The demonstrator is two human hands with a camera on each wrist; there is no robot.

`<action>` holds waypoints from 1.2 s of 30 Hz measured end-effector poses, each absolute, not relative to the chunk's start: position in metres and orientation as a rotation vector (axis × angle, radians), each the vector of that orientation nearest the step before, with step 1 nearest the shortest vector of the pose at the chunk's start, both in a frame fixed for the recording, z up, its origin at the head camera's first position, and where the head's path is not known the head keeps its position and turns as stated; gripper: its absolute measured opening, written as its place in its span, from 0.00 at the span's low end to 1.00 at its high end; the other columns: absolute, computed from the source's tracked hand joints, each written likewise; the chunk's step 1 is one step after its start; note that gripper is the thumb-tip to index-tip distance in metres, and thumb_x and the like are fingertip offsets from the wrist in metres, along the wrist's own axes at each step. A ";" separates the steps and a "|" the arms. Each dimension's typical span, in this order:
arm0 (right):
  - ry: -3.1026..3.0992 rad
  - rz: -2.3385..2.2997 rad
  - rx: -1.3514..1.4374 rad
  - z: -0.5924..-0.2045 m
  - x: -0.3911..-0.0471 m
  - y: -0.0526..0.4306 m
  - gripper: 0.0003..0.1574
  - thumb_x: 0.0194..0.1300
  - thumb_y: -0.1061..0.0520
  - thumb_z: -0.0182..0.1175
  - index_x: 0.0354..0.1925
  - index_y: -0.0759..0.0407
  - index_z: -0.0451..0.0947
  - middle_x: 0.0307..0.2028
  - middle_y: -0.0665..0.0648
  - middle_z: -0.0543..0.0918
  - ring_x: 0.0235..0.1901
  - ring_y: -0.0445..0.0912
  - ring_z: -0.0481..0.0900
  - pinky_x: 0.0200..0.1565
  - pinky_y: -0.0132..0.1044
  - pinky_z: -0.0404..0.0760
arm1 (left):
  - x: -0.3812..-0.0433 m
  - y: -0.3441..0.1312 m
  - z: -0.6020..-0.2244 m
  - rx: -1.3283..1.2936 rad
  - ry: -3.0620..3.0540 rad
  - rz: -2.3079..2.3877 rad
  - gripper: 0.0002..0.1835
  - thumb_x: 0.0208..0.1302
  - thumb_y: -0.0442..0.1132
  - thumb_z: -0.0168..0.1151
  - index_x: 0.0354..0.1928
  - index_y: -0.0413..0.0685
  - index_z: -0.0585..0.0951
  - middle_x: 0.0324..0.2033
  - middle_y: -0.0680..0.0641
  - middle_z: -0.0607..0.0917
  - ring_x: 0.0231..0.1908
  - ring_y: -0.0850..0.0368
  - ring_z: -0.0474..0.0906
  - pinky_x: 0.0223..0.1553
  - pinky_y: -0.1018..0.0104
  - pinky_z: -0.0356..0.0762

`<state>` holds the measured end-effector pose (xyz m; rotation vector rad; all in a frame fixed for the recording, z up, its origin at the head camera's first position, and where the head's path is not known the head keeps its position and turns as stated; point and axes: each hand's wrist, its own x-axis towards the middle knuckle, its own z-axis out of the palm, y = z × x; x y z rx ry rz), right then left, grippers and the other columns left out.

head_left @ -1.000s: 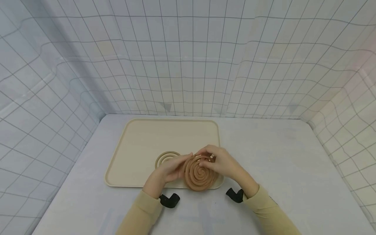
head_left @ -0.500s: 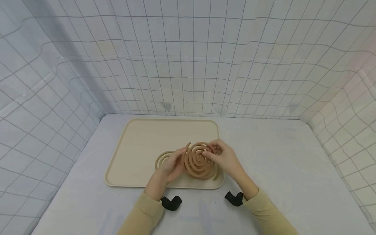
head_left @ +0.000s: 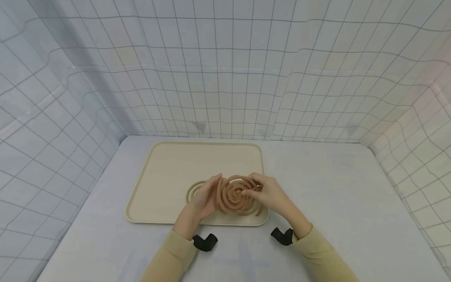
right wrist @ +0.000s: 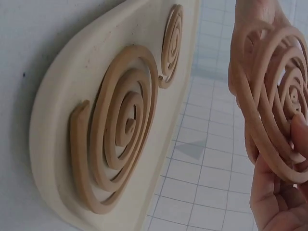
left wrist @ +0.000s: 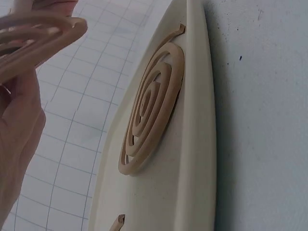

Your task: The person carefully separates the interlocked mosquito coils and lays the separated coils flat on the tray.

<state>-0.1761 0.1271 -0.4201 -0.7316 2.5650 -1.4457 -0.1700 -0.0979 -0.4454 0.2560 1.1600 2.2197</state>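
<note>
Two overlapping brown mosquito coils (head_left: 235, 199) are held above the front right of a cream tray (head_left: 176, 168). My left hand (head_left: 201, 199) holds their left edge, fingers pointing up along the side. My right hand (head_left: 270, 194) grips the right side, its thumb (right wrist: 301, 134) pressing near the spiral's middle. In the right wrist view the held coils (right wrist: 260, 91) cross each other, with gaps between their rings. Below them a single coil (right wrist: 77, 149) lies flat on the tray. Another coil (head_left: 189, 192) lies to its left, partly hidden behind my left hand in the head view.
The tray rests on a white table (head_left: 317, 176). White grid-lined curtains (head_left: 229, 78) enclose it at the back and sides. A black wrist mount (head_left: 205, 243) sits at the left wrist, and a similar mount (head_left: 283, 236) at the right.
Both hands have moved the coils away from the person, over the tray, and then slightly down. The coils' tilt has changed, and an end that stuck up half a second ago has dropped.
</note>
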 end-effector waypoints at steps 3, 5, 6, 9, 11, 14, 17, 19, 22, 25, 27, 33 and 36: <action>2.582 -1.312 -0.936 -0.417 -0.176 0.130 0.09 0.60 0.58 0.69 0.40 0.54 0.81 0.34 0.48 0.83 0.36 0.38 0.78 0.41 0.32 0.82 | -0.172 -0.098 -0.446 0.244 1.216 2.123 0.19 0.80 0.48 0.38 0.37 0.54 0.78 0.34 0.55 0.80 0.35 0.65 0.77 0.38 0.72 0.78; 2.585 -1.231 -1.061 -0.415 -0.176 0.130 0.11 0.60 0.59 0.69 0.43 0.54 0.82 0.38 0.49 0.85 0.37 0.37 0.79 0.41 0.32 0.81 | -0.173 -0.099 -0.447 0.261 1.252 2.059 0.15 0.79 0.46 0.41 0.41 0.52 0.78 0.37 0.55 0.79 0.37 0.65 0.77 0.39 0.73 0.79; 2.584 -1.204 -1.113 -0.415 -0.176 0.130 0.13 0.60 0.60 0.68 0.45 0.54 0.82 0.39 0.49 0.85 0.37 0.38 0.79 0.41 0.32 0.81 | -0.174 -0.099 -0.448 0.272 1.266 2.034 0.13 0.78 0.45 0.42 0.42 0.52 0.77 0.37 0.54 0.79 0.37 0.65 0.77 0.39 0.73 0.79; 2.576 -1.159 -1.196 -0.413 -0.176 0.130 0.18 0.60 0.62 0.68 0.50 0.56 0.81 0.41 0.51 0.85 0.37 0.38 0.78 0.40 0.31 0.81 | -0.174 -0.099 -0.449 0.328 1.304 1.994 0.12 0.78 0.43 0.42 0.44 0.51 0.76 0.38 0.54 0.80 0.37 0.65 0.78 0.38 0.75 0.79; 2.576 -1.153 -1.199 -0.412 -0.175 0.129 0.17 0.61 0.62 0.68 0.49 0.57 0.81 0.40 0.50 0.85 0.36 0.38 0.77 0.39 0.31 0.80 | -0.175 -0.099 -0.450 0.353 1.304 1.998 0.12 0.77 0.42 0.42 0.44 0.50 0.77 0.38 0.53 0.81 0.37 0.65 0.78 0.38 0.74 0.79; 2.575 -1.191 -1.116 -0.412 -0.176 0.129 0.11 0.63 0.58 0.67 0.45 0.55 0.80 0.34 0.48 0.82 0.34 0.37 0.75 0.39 0.31 0.80 | -0.174 -0.099 -0.451 0.392 1.274 2.043 0.13 0.77 0.42 0.41 0.45 0.51 0.77 0.39 0.53 0.81 0.38 0.65 0.79 0.38 0.75 0.80; 2.576 -1.262 -0.976 -0.414 -0.176 0.128 0.07 0.65 0.54 0.66 0.41 0.53 0.79 0.31 0.46 0.79 0.33 0.37 0.75 0.39 0.32 0.80 | -0.173 -0.099 -0.450 0.433 1.231 2.101 0.12 0.77 0.42 0.40 0.46 0.53 0.75 0.40 0.53 0.80 0.38 0.64 0.79 0.38 0.75 0.79; 2.592 -1.308 -0.876 -0.416 -0.176 0.127 0.08 0.65 0.52 0.66 0.39 0.52 0.79 0.30 0.46 0.78 0.32 0.38 0.75 0.38 0.32 0.79 | -0.173 -0.099 -0.450 0.444 1.211 2.146 0.11 0.77 0.41 0.40 0.46 0.53 0.74 0.39 0.53 0.80 0.37 0.65 0.79 0.37 0.75 0.79; 2.619 -1.387 -0.728 -0.420 -0.174 0.124 0.10 0.64 0.51 0.67 0.36 0.53 0.76 0.28 0.48 0.76 0.31 0.41 0.72 0.35 0.31 0.75 | -0.171 -0.099 -0.449 0.453 1.189 2.227 0.10 0.77 0.41 0.41 0.46 0.54 0.74 0.40 0.54 0.80 0.39 0.65 0.80 0.39 0.74 0.80; 2.585 -1.508 -0.567 -0.424 -0.173 0.121 0.12 0.63 0.53 0.68 0.34 0.56 0.74 0.29 0.50 0.75 0.31 0.41 0.71 0.34 0.30 0.73 | -0.169 -0.099 -0.449 0.470 1.130 2.324 0.11 0.78 0.40 0.39 0.46 0.52 0.74 0.40 0.54 0.80 0.39 0.66 0.80 0.39 0.75 0.81; 2.515 -1.607 -0.467 -0.427 -0.173 0.119 0.13 0.62 0.55 0.69 0.35 0.58 0.74 0.30 0.51 0.76 0.32 0.41 0.72 0.34 0.29 0.75 | -0.167 -0.099 -0.448 0.484 1.083 2.379 0.12 0.78 0.38 0.37 0.46 0.51 0.74 0.39 0.54 0.80 0.38 0.67 0.80 0.37 0.77 0.80; 2.357 -1.750 -0.336 -0.426 -0.174 0.120 0.15 0.62 0.56 0.69 0.33 0.62 0.72 0.30 0.51 0.76 0.32 0.40 0.72 0.34 0.28 0.75 | -0.166 -0.097 -0.450 0.462 1.100 2.442 0.17 0.75 0.33 0.33 0.46 0.51 0.75 0.39 0.56 0.79 0.39 0.68 0.76 0.39 0.77 0.77; 2.370 -1.704 -0.431 -0.424 -0.175 0.122 0.15 0.62 0.57 0.68 0.32 0.62 0.71 0.31 0.52 0.76 0.31 0.41 0.71 0.33 0.28 0.73 | -0.166 -0.099 -0.451 0.423 1.112 2.415 0.16 0.72 0.34 0.35 0.49 0.51 0.75 0.43 0.55 0.78 0.44 0.66 0.76 0.45 0.75 0.77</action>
